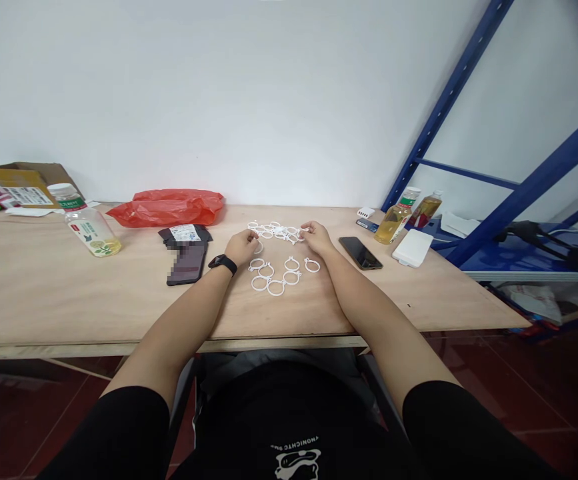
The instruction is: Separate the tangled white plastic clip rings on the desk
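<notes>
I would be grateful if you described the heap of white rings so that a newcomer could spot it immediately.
Start at the wooden table against the pale wall. Near its back edge, between the left hand and the right hand, lies the heap of white rings. Unlike the spread-out rings nearer the front, these bunch and overlap.
</notes>
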`<state>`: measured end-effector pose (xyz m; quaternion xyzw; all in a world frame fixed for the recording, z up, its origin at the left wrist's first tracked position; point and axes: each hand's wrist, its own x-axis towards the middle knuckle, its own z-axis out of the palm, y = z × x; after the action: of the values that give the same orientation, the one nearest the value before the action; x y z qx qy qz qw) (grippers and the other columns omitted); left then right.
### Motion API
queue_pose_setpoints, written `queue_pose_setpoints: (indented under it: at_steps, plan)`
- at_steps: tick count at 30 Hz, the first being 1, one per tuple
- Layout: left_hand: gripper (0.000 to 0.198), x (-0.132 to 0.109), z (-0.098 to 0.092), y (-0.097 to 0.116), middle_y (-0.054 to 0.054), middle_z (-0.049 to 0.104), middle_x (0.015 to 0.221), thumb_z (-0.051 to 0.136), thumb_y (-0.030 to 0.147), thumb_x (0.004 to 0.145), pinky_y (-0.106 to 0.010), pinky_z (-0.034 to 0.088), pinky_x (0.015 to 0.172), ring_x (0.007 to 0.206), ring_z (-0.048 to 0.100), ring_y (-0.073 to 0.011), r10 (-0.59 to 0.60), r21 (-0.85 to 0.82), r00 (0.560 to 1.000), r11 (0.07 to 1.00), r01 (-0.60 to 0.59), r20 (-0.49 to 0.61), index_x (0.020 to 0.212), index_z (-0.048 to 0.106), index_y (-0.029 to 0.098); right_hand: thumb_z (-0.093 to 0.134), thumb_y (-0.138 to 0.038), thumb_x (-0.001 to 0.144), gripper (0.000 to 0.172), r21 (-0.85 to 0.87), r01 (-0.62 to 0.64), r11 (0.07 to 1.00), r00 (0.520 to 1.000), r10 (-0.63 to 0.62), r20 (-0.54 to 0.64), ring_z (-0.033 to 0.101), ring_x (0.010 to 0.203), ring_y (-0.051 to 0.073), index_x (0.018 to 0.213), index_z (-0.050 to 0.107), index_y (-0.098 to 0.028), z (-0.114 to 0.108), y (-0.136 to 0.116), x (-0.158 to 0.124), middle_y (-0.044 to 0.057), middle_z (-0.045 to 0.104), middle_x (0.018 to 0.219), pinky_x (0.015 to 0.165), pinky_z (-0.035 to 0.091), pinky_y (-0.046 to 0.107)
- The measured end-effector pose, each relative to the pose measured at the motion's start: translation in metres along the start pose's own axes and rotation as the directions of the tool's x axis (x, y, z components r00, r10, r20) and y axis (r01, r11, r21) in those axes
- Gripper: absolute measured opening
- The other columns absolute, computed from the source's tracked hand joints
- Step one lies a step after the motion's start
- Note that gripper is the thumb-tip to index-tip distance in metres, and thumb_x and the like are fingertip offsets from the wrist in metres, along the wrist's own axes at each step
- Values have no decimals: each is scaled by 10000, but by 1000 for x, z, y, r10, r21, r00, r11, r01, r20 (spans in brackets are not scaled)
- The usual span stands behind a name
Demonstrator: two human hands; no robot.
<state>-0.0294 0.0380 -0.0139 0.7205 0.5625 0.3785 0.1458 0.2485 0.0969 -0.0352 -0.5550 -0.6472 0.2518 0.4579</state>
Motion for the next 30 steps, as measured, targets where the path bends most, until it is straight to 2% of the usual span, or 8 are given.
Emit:
queue_pose_setpoints:
  at_steps: [4, 8, 18, 24, 30]
  plan:
    - [270, -1, -1, 2, -32, 697, 774, 514, 207, 748, -279, 446, 679, 685, 594, -167, 2, -9, 1000, 1000, -2, 9, 923, 713, 156, 631, -265, 723, 191, 20, 14, 1000, 1000, -14, 14, 555, 578, 122, 897, 634, -186, 1, 0, 0, -40, 579, 613, 574, 420, 220]
    - [290, 0, -1, 2, -30, 689, 717, 514, 220, 740, -280, 436, 663, 646, 584, -168, 3, -12, 1000, 1000, -3, 2, 917, 733, 150, 638, -245, 704, 150, 66, 1, 998, 999, -3, 35, 528, 550, 113, 841, 644, -183, 2, 1, 2, -42, 554, 589, 540, 393, 211]
    - [241, 1, -2, 3, -4, 637, 637, 475, 216, 767, -278, 412, 626, 618, 563, -168, 33, -39, 998, 999, -35, -59, 873, 685, 164, 620, -215, 678, 167, 81, -23, 996, 998, 19, 59, 458, 548, 102, 835, 662, -173, 1, -6, -4, -48, 504, 598, 519, 339, 211]
    - [255, 1, 1, -1, -20, 726, 845, 473, 197, 787, -267, 461, 643, 610, 605, -143, -23, -196, 1000, 980, 25, 14, 990, 628, 180, 597, -194, 675, 211, 136, -74, 988, 993, 61, 98, 489, 566, 97, 865, 679, -154, 0, -15, -11, -19, 591, 665, 538, 362, 209]
    - [212, 0, 1, 0, -5, 667, 710, 508, 204, 738, -269, 441, 650, 627, 569, -149, 33, -127, 999, 991, -36, -27, 875, 667, 170, 542, -183, 712, 237, 143, -123, 982, 988, 108, 111, 465, 500, 83, 887, 700, -157, -2, -19, -13, 4, 663, 705, 502, 368, 202]
